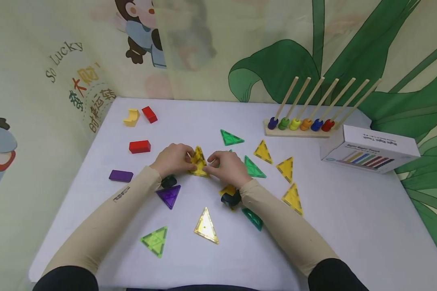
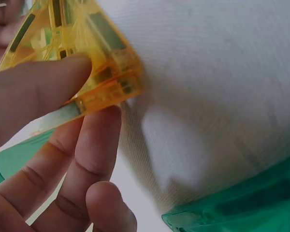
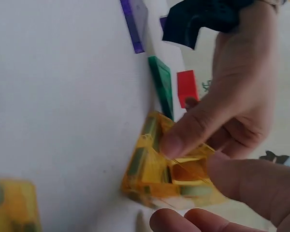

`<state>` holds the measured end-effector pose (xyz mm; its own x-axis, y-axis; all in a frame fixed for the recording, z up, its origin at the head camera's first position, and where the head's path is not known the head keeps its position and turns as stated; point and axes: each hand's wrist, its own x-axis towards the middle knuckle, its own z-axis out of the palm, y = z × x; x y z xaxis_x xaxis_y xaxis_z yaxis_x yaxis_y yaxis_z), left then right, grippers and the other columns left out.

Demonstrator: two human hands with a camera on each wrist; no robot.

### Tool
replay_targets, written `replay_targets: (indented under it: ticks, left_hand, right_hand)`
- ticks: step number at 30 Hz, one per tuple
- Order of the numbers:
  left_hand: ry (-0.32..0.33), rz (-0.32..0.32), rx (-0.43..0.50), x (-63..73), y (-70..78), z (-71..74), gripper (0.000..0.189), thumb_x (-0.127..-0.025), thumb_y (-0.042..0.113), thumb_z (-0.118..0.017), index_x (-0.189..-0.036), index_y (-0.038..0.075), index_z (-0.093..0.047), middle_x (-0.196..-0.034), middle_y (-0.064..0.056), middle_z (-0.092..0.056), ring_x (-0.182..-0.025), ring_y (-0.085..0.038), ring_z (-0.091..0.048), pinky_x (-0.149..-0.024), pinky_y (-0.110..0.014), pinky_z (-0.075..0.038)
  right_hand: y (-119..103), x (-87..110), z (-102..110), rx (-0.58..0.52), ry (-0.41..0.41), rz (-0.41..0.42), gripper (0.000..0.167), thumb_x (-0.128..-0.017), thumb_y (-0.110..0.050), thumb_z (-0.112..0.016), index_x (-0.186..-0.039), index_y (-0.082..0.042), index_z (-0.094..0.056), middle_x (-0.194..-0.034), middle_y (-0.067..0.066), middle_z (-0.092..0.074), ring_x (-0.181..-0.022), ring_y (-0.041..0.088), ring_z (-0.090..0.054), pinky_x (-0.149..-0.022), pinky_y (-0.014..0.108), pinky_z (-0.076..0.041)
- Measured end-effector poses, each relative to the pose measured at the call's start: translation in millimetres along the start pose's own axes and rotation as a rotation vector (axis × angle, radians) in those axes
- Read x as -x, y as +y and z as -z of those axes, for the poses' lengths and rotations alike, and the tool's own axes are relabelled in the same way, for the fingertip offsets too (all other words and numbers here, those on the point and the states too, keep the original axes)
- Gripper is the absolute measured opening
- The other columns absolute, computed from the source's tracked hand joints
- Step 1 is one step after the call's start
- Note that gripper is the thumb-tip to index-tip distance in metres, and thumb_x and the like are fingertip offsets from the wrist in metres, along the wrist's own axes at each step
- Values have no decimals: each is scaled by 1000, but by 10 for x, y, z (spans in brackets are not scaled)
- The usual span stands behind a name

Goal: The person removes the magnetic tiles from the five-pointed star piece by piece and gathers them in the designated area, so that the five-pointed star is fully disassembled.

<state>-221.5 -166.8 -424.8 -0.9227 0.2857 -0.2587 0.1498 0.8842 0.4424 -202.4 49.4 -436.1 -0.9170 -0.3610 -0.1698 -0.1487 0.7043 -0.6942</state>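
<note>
A yellow translucent pyramid of triangular magnetic tiles (image 1: 198, 159) stands between my two hands near the table's middle. My left hand (image 1: 172, 158) pinches its left side; the left wrist view shows the thumb (image 2: 63, 82) on one face and fingers beneath the lower edge. From the other side my right hand (image 1: 230, 166) pinches its right edge, with the thumb (image 3: 251, 181) on the yellow plastic (image 3: 150, 169) and curled fingertips just below. Around the hands lie a purple triangle tile (image 1: 169, 196), a green triangle tile (image 1: 254, 167) and a yellow triangle tile (image 1: 263, 152).
Red blocks (image 1: 140, 146), a yellow arch block (image 1: 131, 117) and a purple block (image 1: 121, 176) lie at left. A peg stand with coloured beads (image 1: 302, 131) and a white box (image 1: 371, 147) are at back right. A pale yellow tile (image 1: 206, 227) and lime tile (image 1: 155, 241) lie in front.
</note>
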Motion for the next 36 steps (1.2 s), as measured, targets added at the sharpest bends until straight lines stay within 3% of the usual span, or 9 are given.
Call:
replay_targets:
  ticks: [7,12,21,29,36]
  left_hand:
    - [-3,20,20,-3,-19,8,39,-84,29,-84,-114,6,-73,-86,-4,-71,-79,-19,-62,-68,-29,-46]
    - [-12,45,29,14,-41,38,43,-85,29,-84,-118,4,-72,-87,-5,-72,-78,-20,-62,-67,-28,-47]
    - [-27,16,42,-10,-7,1,38,-84,29,-86,-112,7,-73,-82,-3,-69,-76,-18,-60,-67,-28,-45]
    - [-67,23,45,28,18,-19,32,-85,29,-85,-107,9,-74,-76,-1,-65,-71,-17,-57,-66,-27,-43]
    - [-32,30,50,75,34,-34,27,-84,29,-87,-97,11,-73,-69,1,-61,-66,-15,-55,-62,-27,-41]
  right_hand:
    - [-78,-78,-61,55,45,-17,16,-93,-23,-75,-103,-12,-81,-89,0,-79,-78,12,-70,-67,26,-54]
    - [-40,-81,-50,30,61,-33,16,-91,-18,-72,-101,-10,-81,-87,2,-78,-74,13,-67,-63,23,-50]
    - [51,-152,150,-35,108,-105,17,-92,-21,-70,-101,-10,-79,-93,6,-78,-75,16,-66,-63,23,-48]
    - [30,-503,179,-42,10,-164,18,-95,-22,-67,-100,-9,-79,-84,2,-72,-66,12,-56,-57,22,-42]
    - [-22,-850,135,-3,4,-126,18,-94,-19,-65,-96,-10,-81,-82,2,-71,-69,15,-55,-59,23,-40]
